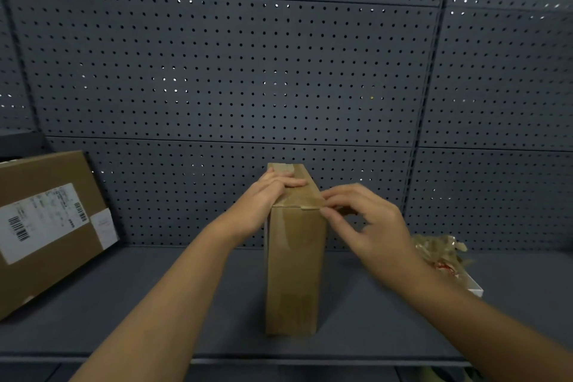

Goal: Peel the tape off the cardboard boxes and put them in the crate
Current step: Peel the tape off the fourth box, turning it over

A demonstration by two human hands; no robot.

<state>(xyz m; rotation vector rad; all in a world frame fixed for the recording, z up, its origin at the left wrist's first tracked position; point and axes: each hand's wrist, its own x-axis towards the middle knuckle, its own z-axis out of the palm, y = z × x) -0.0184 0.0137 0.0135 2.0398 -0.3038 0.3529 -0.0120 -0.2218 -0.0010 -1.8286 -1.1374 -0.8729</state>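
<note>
Cardboard, brown and plain, makes up the narrow box [294,263] that stands upright on our dark grey shelf [192,298]. Our left hand [263,198] rests over its top, fingers laid across the upper face and steadying it. Our right hand [362,220] works at the top right corner, its fingertips [325,212] pinching the end of the brown tape [307,202] that runs along that edge, so this grip is narrow and closed on the tape. Well to the left of that grip, a larger cardboard box [46,226] with white barcode labels leans tilted on the same shelf. Just right of the grip and partly behind our right wrist lies a crumpled wad of peeled tape [440,250] on a white tray or lid [474,287]; we cannot tell which. Behind everything rises a grey perforated back panel [232,71], its holes catching small glints of light. The shelf surface is matt and smooth.
</note>
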